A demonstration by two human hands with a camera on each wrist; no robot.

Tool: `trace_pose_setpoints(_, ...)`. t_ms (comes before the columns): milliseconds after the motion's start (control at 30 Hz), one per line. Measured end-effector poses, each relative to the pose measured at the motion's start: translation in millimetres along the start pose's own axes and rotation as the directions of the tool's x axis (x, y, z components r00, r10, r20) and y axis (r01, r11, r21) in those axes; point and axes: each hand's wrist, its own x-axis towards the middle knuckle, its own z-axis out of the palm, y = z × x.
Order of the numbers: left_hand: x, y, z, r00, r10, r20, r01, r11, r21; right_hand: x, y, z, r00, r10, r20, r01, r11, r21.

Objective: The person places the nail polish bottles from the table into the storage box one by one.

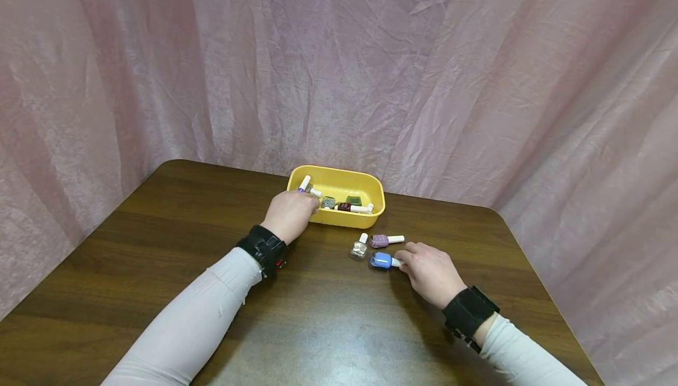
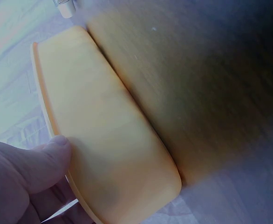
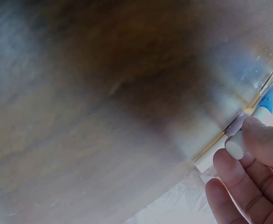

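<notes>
My left hand [image 1: 291, 214] grips the near left rim of a yellow plastic bin [image 1: 346, 219]. In the left wrist view its thumb [image 2: 55, 151] lies on the outer wall, with the other fingers behind the rim. My right hand [image 1: 431, 271] pinches the white cap of a blue nail polish bottle [image 1: 381, 260] between thumb and fingers. This bottle lies on its side, low over the table. Beside it are a lilac nail polish bottle [image 1: 379, 241], lying down with its cap to the right, and a silver glitter nail polish bottle [image 1: 358, 249].
Inside the bin lie several nail polish bottles, among them a dark red one [image 1: 344, 206], a greenish glitter one [image 1: 328, 202] and one with a white cap [image 1: 304, 183] leaning at the left end. The brown wooden table [image 1: 328, 315] ends at a pink curtain [image 1: 339, 68] behind.
</notes>
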Motion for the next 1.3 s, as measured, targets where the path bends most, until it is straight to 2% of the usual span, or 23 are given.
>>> trace_pose_setpoints(833,-0.3,0.4,0.2,1.000,-0.003,0.008,0.003,1.000,0.002,5,-7,-5.1,0.996,-0.032,-0.086,0.032,0.999,-0.003)
trace_pose_setpoints(1300,-0.3,1.0,-0.5,1.000,-0.002,0.009,0.002,1.000,-0.001,11,-11,-10.3,0.994,-0.033,-0.100,0.031,0.999,-0.013)
